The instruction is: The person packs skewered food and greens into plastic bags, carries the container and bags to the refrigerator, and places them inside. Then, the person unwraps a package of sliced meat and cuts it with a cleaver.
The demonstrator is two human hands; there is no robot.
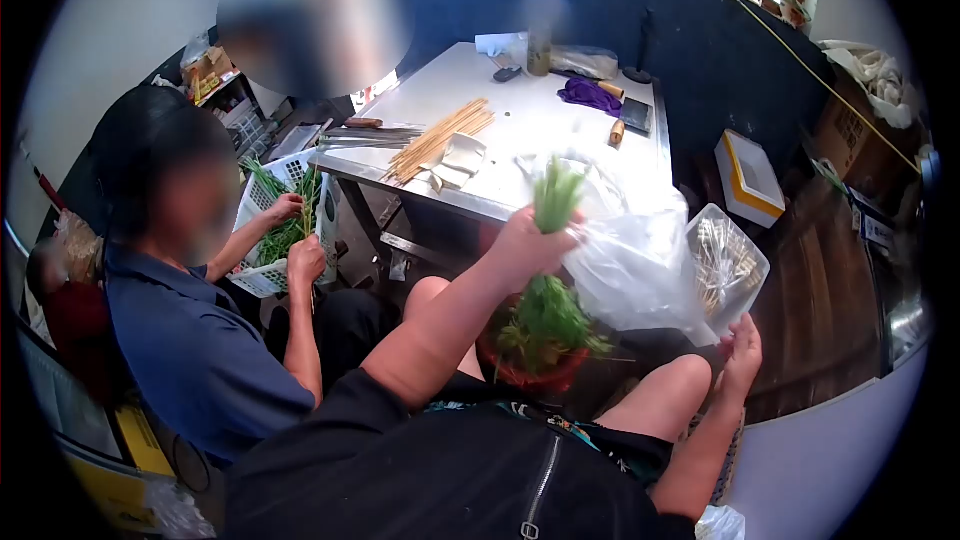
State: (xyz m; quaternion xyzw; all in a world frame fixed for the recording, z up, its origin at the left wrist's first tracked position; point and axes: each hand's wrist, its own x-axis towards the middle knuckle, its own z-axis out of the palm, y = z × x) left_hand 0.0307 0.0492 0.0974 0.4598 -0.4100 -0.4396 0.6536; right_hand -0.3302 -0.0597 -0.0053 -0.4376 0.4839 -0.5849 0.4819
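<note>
My left hand [532, 245] is closed around a bunch of green leafy stems [557, 195], whose tops are blurred. More of the feathery greens [545, 325] show below that hand, above a red basin [530, 375] between my knees. A clear plastic bag [635, 265] spreads from the table edge towards my right hand [738, 352]. Its lower corner meets my right fingers, which seem to pinch the edge. Close by, a white plastic tub [757, 275] holds many thin pale sticks [722, 260].
A metal-edged table [400, 105] bears wooden sticks [440, 140], a purple cloth [590, 94] and a jar [539, 50]. To my left, a co-worker [200, 310] handles green stems over a white basket [262, 280]. A white and yellow box [750, 180] stands at right.
</note>
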